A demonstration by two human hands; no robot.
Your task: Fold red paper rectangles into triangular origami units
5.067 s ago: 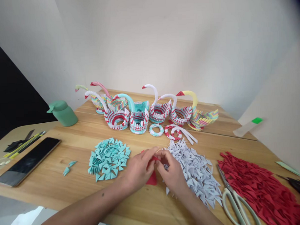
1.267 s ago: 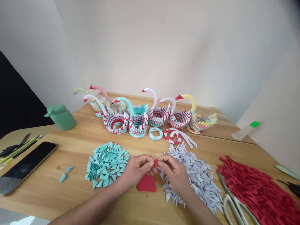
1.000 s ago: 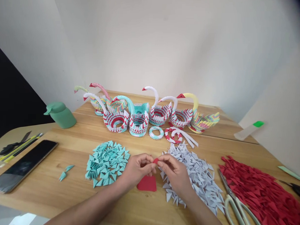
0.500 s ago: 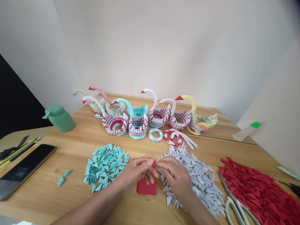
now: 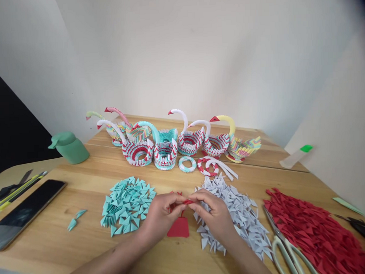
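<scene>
Between the fingertips of my left hand (image 5: 165, 214) and my right hand (image 5: 213, 214) is a small folded piece of red paper (image 5: 188, 202). Both hands pinch it from opposite sides, above the wood table. Just below lies a flat stack of red paper (image 5: 178, 228). A few small red pieces show behind my left fingers, partly hidden. Teal paper triangles (image 5: 129, 202) are heaped to the left of my left hand. A heap of pale grey-lilac paper triangles (image 5: 239, 215) spreads behind and beside my right hand.
Several folded-paper swans (image 5: 166, 151) stand at the back, with a teal-and-white ring (image 5: 187, 164) in front. Scissors (image 5: 283, 239) lie beside a red triangle heap (image 5: 317, 228) at right. A phone (image 5: 26, 214) and green container (image 5: 69, 147) are at left.
My left fingers have closed in, and both hands now pinch the red piece more evenly, slightly lower. More of the red stack shows beneath. The whole view has shifted slightly.
</scene>
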